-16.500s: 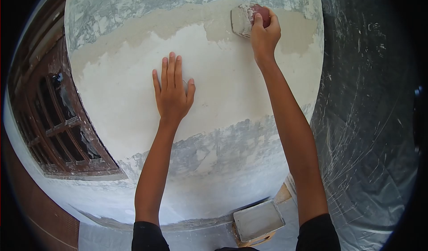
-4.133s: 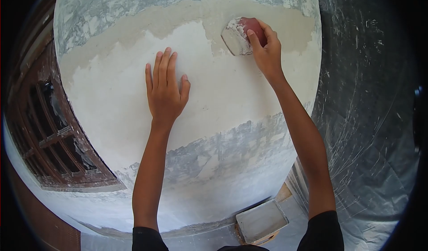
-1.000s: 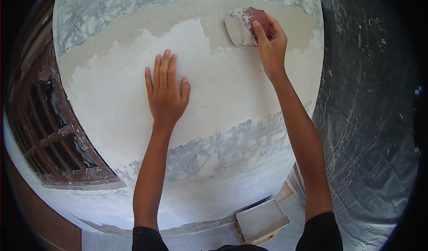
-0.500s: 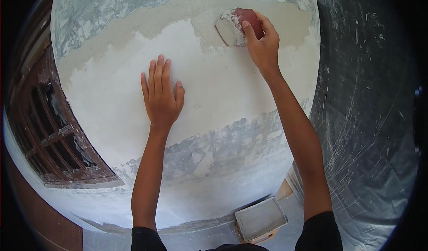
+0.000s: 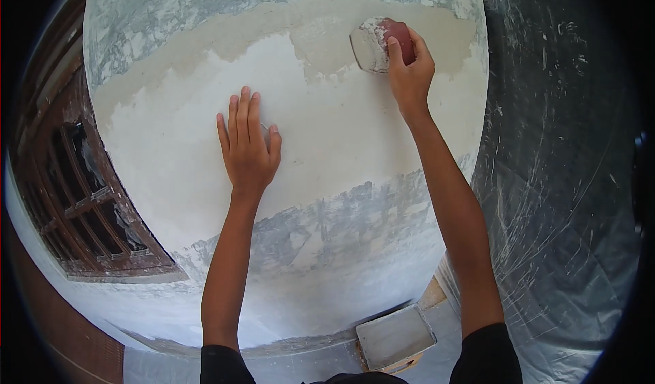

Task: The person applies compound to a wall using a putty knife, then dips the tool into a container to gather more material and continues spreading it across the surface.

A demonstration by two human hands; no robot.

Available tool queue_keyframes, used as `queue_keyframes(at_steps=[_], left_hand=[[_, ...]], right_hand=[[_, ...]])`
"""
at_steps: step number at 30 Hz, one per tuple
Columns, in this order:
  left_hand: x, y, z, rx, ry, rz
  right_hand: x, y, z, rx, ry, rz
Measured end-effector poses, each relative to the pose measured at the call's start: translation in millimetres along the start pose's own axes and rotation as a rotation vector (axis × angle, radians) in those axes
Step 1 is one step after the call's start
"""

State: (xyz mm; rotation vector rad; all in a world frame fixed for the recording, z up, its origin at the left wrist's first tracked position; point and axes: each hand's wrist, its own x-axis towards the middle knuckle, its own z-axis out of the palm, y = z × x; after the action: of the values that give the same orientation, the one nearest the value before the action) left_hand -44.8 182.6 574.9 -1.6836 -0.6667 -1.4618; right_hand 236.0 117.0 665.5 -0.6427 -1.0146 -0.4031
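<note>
My right hand (image 5: 411,73) grips a dark red putty scraper (image 5: 399,41) between thumb and fingers. Pale, wet-looking putty coats the scraper's left part, and its edge is at the wall's surface. Around it the wall (image 5: 334,131) carries a band of beige, damp-looking putty above a whiter, drier area. Lower on the left, my left hand (image 5: 249,145) lies flat on the white part with its fingers stretched out. A thin pale edge shows between its thumb and forefinger; what it belongs to is hidden under the palm.
To the left is a brown wooden window frame with bars (image 5: 95,200). A grey tray (image 5: 396,336) of putty-like material stands at the wall's foot, below my hands. Dark plastic sheeting (image 5: 546,179) with white splashes hangs on the right.
My right hand and the putty scraper have moved a little to the right and slightly down along the beige band. My left hand stays in the same place.
</note>
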Motion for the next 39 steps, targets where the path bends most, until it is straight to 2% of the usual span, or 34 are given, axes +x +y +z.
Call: queue_keyframes(at_steps=[4,5,8,10,11,14,17,19,20,22,23,25,26,28,30,32,33,36,39], left_hand=[[-3,4,0,0.015,-0.006,0.003],[-5,7,1,0.009,-0.001,-0.008],[-8,13,4,0.008,0.000,-0.025],[-8,13,4,0.018,-0.004,-0.027],[-9,13,3,0.012,-0.006,-0.025],[-11,14,3,0.014,-0.009,-0.026],[-12,14,4,0.028,-0.011,-0.032],[-12,15,5,0.035,-0.012,-0.034],[-12,15,5,0.035,-0.013,-0.035],[-13,16,4,0.041,-0.014,-0.038],[-13,16,4,0.037,-0.010,-0.035],[-15,16,4,0.037,-0.004,-0.034],[-16,17,5,0.040,-0.001,-0.035],[-20,19,6,0.042,0.000,-0.040],[-25,21,7,0.038,-0.004,-0.050],[-30,23,7,0.041,-0.013,-0.054],[-32,23,7,0.045,-0.019,-0.055],[-35,23,5,0.031,-0.033,-0.055],[-34,24,5,0.022,-0.028,-0.063]], right_hand=[[16,6,-19,0.086,0.306,0.155],[14,4,-19,0.088,0.307,0.156],[2,-1,-9,0.224,0.079,0.046],[0,2,-5,0.043,-0.038,-0.023],[3,4,-7,0.046,-0.039,-0.020],[22,8,-23,0.091,0.233,0.166],[19,3,-27,0.161,0.257,0.193],[6,-2,-19,0.241,0.034,0.096],[2,5,-15,0.123,-0.057,0.006],[5,9,-15,-0.079,-0.071,-0.002],[9,9,-17,-0.076,-0.071,-0.001],[18,7,-21,0.162,0.199,0.180],[17,5,-20,0.166,0.197,0.178],[9,0,-14,0.235,0.161,0.128],[-9,-12,-3,0.226,-0.053,0.044],[-15,-6,3,0.038,-0.179,-0.028],[-10,-4,3,0.036,-0.178,-0.028],[11,3,-5,0.176,0.184,0.212],[9,-7,-4,0.200,0.242,0.227]])
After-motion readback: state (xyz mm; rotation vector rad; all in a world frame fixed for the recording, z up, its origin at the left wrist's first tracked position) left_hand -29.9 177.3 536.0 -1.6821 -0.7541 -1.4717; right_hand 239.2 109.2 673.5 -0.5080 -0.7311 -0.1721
